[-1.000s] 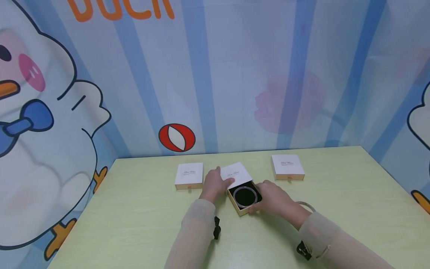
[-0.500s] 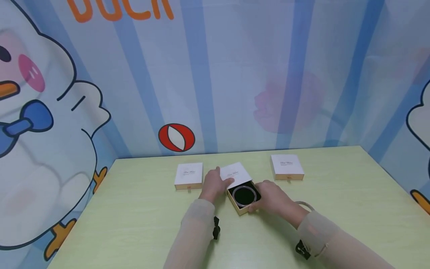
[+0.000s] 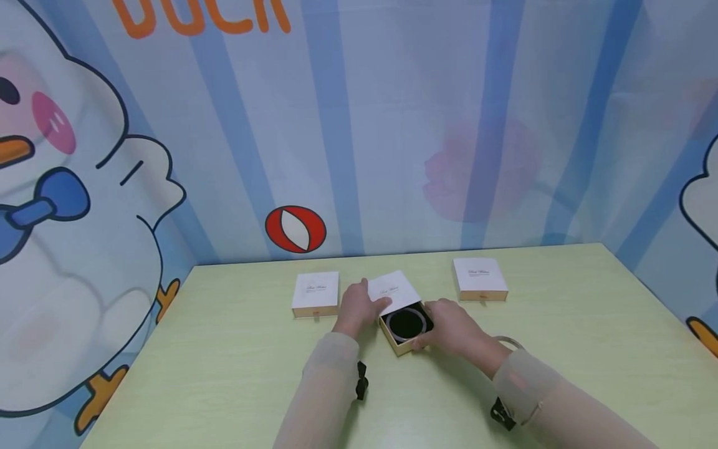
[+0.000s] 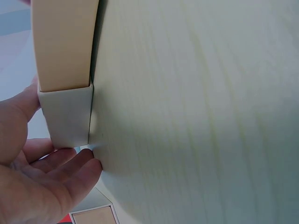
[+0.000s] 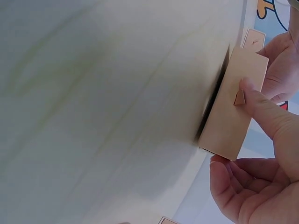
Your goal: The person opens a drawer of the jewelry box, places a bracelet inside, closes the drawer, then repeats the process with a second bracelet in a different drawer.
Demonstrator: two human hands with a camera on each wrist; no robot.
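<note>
A white-sleeved drawer box [image 3: 394,287] lies at an angle in the middle of the table. Its tan drawer [image 3: 391,342] is pulled partly out, showing a pale ring like a bangle [image 3: 389,325] on a black lining. My left hand [image 3: 356,308] holds the sleeve, thumb on its top; in the left wrist view the sleeve [image 4: 67,119] sits between thumb and fingers. My right hand [image 3: 455,328] grips the drawer. In the right wrist view, the thumb presses the drawer front [image 5: 226,114] beside a small pull tab [image 5: 239,97], and the fingers are at one side.
Two similar boxes sit on the pale wooden table [image 3: 224,362]: a left box [image 3: 316,290] close to my left hand and a right box [image 3: 479,278] farther back. A printed cloth backdrop [image 3: 392,125] rises behind the table's far edge.
The drawer has slid a little farther into the sleeve, and my right hand has shifted slightly up and left with it. My left hand and the other boxes stay put.
</note>
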